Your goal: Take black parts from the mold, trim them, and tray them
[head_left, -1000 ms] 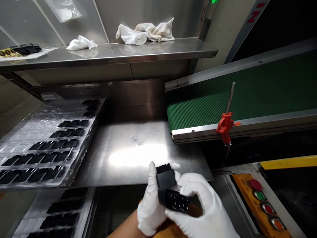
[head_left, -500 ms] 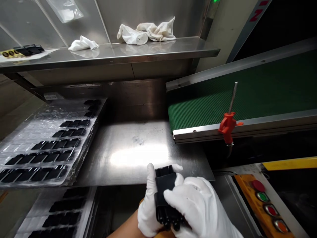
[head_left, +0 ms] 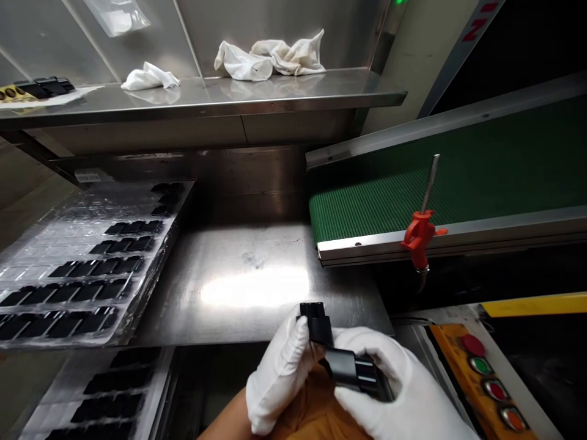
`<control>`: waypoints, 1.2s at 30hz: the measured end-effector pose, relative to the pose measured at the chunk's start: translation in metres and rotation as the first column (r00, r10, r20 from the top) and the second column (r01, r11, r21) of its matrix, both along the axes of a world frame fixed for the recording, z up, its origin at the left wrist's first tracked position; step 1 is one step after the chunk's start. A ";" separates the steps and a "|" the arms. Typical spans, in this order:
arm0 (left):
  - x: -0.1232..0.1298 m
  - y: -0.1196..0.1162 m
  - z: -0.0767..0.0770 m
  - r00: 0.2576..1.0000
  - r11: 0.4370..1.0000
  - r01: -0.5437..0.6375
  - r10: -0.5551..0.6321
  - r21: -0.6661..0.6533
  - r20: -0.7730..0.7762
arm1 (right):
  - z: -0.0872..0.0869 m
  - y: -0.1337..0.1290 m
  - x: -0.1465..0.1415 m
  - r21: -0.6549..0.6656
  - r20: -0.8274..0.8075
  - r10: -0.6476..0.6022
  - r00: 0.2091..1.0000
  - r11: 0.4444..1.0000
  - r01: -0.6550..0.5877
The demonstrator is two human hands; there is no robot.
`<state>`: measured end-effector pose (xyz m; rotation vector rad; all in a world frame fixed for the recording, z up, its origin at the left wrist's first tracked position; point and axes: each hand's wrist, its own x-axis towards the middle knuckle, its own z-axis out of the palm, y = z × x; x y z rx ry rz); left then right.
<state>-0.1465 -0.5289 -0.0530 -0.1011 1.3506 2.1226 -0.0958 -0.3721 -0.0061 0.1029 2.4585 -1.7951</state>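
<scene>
Both my hands wear white gloves and hold a black plastic connector at the bottom of the view. My left hand pinches its upright block between thumb and fingers. My right hand wraps around its lower block, which lies sideways and points right. I cannot tell whether the two blocks are joined, as my gloves hide the spot where they meet. Both hands are above my orange sleeve or lap and just below the front edge of a steel plate.
To the left lie transparent trays of black parts, with another tray below. On the right are a green conveyor belt, a red clamp and an orange button panel. White cloths rest on a steel shelf.
The lower block has swung from pointing down to lying sideways toward the right. My right hand has shifted right and lower along it, and the upright block now shows more above my left hand.
</scene>
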 end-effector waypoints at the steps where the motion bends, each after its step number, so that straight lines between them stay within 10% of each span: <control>1: -0.001 0.001 -0.001 1.000 0.999 -0.004 0.003 0.055 0.020 | 0.000 0.003 0.000 -0.033 0.041 -0.020 0.999 0.999 0.021; 6: -0.011 0.005 0.005 0.997 0.964 0.001 -0.023 0.267 0.076 | 0.004 0.018 -0.005 -0.060 0.169 -0.178 0.969 0.980 0.190; 18: -0.015 0.004 0.014 0.982 0.981 0.187 -0.188 -0.059 -0.022 | -0.015 0.010 -0.020 0.008 0.208 -0.191 0.959 0.981 0.194; 36: -0.019 0.006 0.022 0.981 0.978 0.181 -0.187 0.101 0.059 | -0.026 0.034 -0.021 -0.034 0.280 -0.014 0.960 0.999 0.025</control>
